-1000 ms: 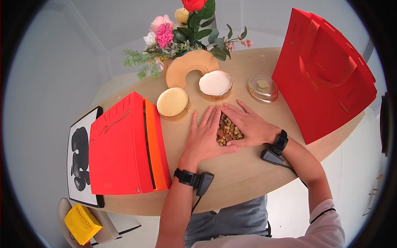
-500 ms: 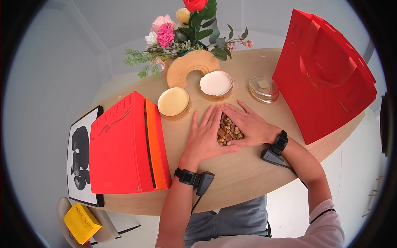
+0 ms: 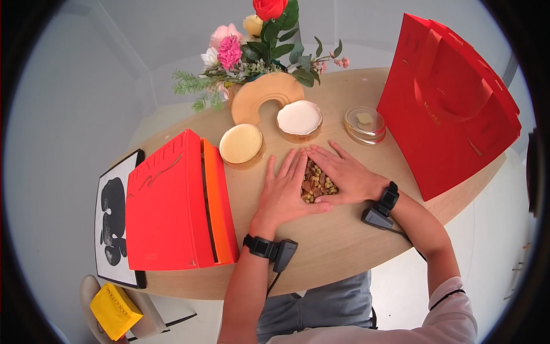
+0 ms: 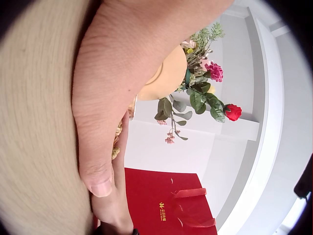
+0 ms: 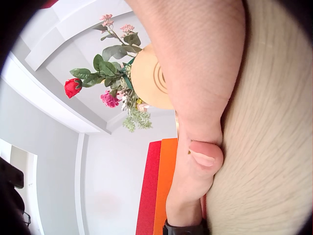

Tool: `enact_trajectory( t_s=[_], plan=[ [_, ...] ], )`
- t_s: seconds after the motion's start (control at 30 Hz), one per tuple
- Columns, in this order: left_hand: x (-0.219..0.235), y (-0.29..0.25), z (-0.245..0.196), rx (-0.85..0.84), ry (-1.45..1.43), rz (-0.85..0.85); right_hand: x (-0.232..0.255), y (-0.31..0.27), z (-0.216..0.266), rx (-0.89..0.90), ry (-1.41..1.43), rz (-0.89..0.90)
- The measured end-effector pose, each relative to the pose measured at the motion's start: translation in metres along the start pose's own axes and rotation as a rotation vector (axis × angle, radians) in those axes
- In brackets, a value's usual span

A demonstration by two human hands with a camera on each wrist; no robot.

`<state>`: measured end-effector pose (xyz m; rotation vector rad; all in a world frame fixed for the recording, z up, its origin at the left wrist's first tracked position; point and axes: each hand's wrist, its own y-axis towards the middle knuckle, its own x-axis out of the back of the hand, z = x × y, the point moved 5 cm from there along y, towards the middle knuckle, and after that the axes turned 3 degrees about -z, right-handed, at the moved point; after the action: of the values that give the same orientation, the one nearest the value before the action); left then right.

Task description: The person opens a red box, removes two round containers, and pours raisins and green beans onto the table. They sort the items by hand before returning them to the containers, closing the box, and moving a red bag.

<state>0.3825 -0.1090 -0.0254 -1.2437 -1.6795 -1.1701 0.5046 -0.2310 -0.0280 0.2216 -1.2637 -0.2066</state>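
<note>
My left hand [image 3: 283, 195] and right hand [image 3: 355, 178] rest flat on the table with fingers straight. Their fingertips meet at the far side and their thumbs come together at the near side. Inside the triangle between them lies a pile of dried, nut-like pieces [image 3: 318, 181], brown and yellowish-green. The hands hide the outer edges of the pile. In the left wrist view, the left thumb [image 4: 98, 171] lies along the wooden tabletop, a few pieces showing behind it. The right wrist view has the thumb tips overlapping close to the wood.
Beyond the hands stand a gold-lidded round container [image 3: 242, 143], a white-topped one [image 3: 299, 119] and a clear round dish [image 3: 365, 123]. A tan arch vase [image 3: 266, 92] holds flowers. Red box [image 3: 163, 206] and framed picture [image 3: 112, 223] lie left; a red paper bag [image 3: 444, 103] stands right.
Both hands keep the same pose around the pile. The head view has shifted very slightly; nothing on the table has moved.
</note>
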Motion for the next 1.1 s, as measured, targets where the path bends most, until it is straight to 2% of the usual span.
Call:
enact_trajectory(
  t_s=[0.93,1.1],
  plan=[
    [-0.0001,-0.0006,-0.0005,0.008,-0.012,-0.04,0.0005,0.0007,0.0015,-0.019,0.024,0.032],
    [0.0005,-0.0012,-0.0016,0.014,-0.013,-0.045,0.0029,0.0014,0.0021,-0.033,0.071,-0.009]
  ],
)
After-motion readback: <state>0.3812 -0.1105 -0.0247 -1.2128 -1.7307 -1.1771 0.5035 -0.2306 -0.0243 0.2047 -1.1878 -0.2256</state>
